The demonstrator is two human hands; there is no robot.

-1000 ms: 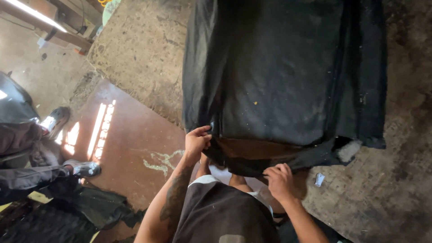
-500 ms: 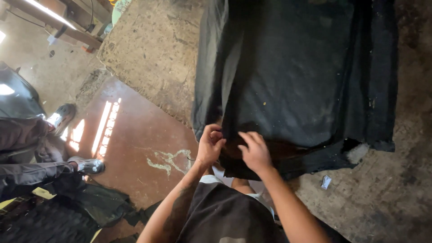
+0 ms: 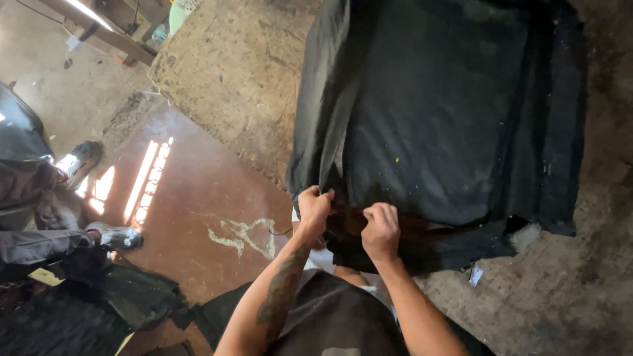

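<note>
A large black cloth (image 3: 448, 118) lies spread over a rough worn tabletop (image 3: 237, 72), its near edge hanging over the table's front. My left hand (image 3: 314, 206) pinches that near edge at the cloth's left corner. Close beside it, my right hand (image 3: 380, 229) is closed on the same edge, with a brownish layer showing just under the fold. Both forearms reach up from the bottom of the view.
Another person's legs and grey shoes (image 3: 112, 236) stand at the left on the reddish floor (image 3: 191, 198). Dark fabric pieces (image 3: 119, 296) lie heaped at bottom left. A small paper scrap (image 3: 475, 275) sits on the table near the cloth's right corner.
My right hand has moved left along the cloth's near edge, from well apart to close beside my left hand. The left hand has kept its grip.
</note>
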